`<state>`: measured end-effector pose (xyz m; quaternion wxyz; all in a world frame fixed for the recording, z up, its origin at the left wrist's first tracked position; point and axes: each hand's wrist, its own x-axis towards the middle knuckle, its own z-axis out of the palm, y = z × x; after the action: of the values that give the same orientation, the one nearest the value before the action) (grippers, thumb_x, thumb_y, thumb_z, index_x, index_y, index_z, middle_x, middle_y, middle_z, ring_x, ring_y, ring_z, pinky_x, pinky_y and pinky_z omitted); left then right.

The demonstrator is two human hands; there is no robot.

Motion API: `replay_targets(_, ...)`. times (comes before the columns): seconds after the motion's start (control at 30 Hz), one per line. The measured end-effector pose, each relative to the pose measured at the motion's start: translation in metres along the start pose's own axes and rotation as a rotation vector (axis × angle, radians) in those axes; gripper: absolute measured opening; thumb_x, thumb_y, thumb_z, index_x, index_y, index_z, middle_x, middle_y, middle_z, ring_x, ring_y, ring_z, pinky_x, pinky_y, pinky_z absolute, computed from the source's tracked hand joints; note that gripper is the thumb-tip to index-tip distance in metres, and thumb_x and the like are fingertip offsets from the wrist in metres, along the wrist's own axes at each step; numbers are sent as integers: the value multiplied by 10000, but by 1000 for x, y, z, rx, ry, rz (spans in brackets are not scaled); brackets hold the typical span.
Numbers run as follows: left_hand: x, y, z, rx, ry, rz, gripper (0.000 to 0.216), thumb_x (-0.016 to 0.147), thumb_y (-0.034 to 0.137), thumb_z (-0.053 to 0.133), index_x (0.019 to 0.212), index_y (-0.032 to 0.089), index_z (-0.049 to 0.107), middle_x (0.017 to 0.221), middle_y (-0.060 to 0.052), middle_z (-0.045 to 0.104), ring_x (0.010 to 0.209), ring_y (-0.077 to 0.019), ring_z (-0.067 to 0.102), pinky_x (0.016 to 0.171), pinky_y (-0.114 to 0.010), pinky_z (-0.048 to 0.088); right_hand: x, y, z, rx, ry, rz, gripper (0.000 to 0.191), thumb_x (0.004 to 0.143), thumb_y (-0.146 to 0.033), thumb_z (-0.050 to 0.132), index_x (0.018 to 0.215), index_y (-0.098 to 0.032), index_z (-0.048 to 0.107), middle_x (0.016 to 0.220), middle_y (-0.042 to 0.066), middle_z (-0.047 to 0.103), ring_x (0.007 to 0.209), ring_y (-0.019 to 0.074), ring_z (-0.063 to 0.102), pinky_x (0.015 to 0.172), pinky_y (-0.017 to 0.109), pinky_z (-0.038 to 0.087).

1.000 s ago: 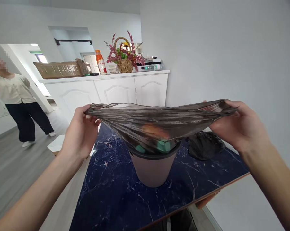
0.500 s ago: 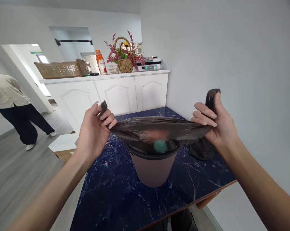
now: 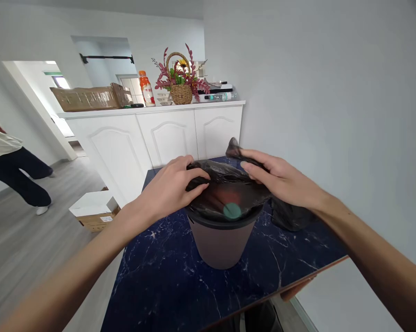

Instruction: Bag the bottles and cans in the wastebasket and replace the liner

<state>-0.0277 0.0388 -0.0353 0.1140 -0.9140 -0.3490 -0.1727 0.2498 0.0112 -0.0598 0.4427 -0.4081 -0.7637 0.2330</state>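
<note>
A grey-brown trash bin [image 3: 221, 246] with a dark rim stands upright on the blue marbled table [image 3: 152, 286]. Out of its top rises a thin black garbage bag [image 3: 218, 196], through which reddish and green shapes show dimly. My left hand [image 3: 175, 186] is closed on the bag's left edge, fingers pinching the film. At the right, my right hand [image 3: 273, 173] grips the other side, with a loose twist of film sticking up past its fingertips. The bag's mouth is gathered between both hands, just above the bin.
Another black plastic bundle [image 3: 287, 216] lies right of the bin. A white cabinet [image 3: 169, 138] behind bears a cardboard box [image 3: 86, 99], an orange-capped bottle [image 3: 146, 90] and a flower basket [image 3: 180, 93]. A carton [image 3: 97, 212] and a person [image 3: 17, 170] are at the left.
Both hands have come inward from the sides, so the stretched bag mouth is now bunched over the bin. The person at the left has shifted further left.
</note>
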Motion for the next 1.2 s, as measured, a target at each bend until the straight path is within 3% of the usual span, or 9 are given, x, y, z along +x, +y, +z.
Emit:
replay_targets(0.13, 9, -4, 2, -68, -56, 5, 170, 983, 274, 665, 1138, 226, 718, 1085, -82, 660, 971, -259, 660, 802, -356, 481, 6, -1, 2, 65, -134, -15, 439, 1102, -533, 487, 1328, -205, 673, 806, 1, 579, 696, 150, 509, 652, 299, 440)
replay_targets(0.3, 9, 7, 0, -261, 41, -89, 230, 935, 250, 664, 1120, 232, 528, 913, -10, 654, 681, -157, 585, 632, -301, 403, 17, -4, 10, 365, -112, 104, 605, 1064, -497, 614, 1530, -228, 338, 889, 11, 720, 664, 165, 651, 518, 274, 471)
replay_targets(0.43, 10, 22, -8, -646, 51, -158, 431, 886, 261, 667, 1220, 268, 394, 889, 26, 612, 640, -128, 569, 578, -270, 391, 31, -6, 21, 500, -87, 191, 301, 1039, -444, 670, 1139, -165, 616, 920, 64, 756, 646, 136, 664, 607, 278, 539)
replay_targets(0.57, 14, 28, -15, -885, 69, -207, 449, 920, 273, 625, 1300, 260, 387, 893, 21, 603, 607, -111, 511, 550, -267, 374, 41, -8, 35, 582, -44, 209, 301, 1041, -459, 660, 918, -185, 652, 796, 5, 697, 490, 65, 477, 508, 246, 394)
replay_targets(0.67, 16, 29, -18, -849, 128, -228, 354, 1013, 325, 560, 1346, 247, 471, 835, 21, 580, 610, -129, 480, 564, -285, 385, 42, -11, 42, 592, -4, 224, 274, 1063, -468, 621, 975, -210, 649, 693, -58, 557, 486, 65, 336, 481, 251, 237)
replay_targets(0.73, 18, 31, -21, -794, 150, -213, 298, 1065, 356, 496, 1325, 230, 570, 807, 6, 583, 668, -154, 527, 626, -301, 432, 40, -14, 44, 558, -10, 252, 277, 1076, -459, 596, 959, -210, 632, 662, -73, 463, 535, 86, 313, 510, 259, 229)
replay_targets(0.97, 22, 40, -36, -703, 189, -145, 351, 1115, 351, 418, 1225, 186, 708, 806, -27, 661, 822, -189, 640, 827, -323, 521, 22, -25, 32, 590, -133, 112, 184, 1062, -353, 609, 1151, -194, 634, 956, 31, 719, 816, 138, 547, 787, 292, 443)
replay_targets(1.1, 24, 38, -36, -676, 200, -106, 394, 1129, 383, 383, 1111, 189, 726, 822, -34, 660, 836, -190, 641, 832, -322, 530, 25, -22, 24, 589, -46, 114, 308, 987, -478, 723, 1040, -181, 659, 944, 57, 739, 751, 135, 567, 676, 290, 431)
replay_targets(1.2, 26, 41, -35, -570, 215, -21, 375, 1128, 352, 367, 1036, 200, 697, 976, -65, 684, 956, -210, 639, 937, -359, 523, 32, -17, 28, 590, 62, 114, 327, 952, -496, 744, 878, -192, 651, 847, 29, 700, 591, 93, 465, 522, 273, 300)
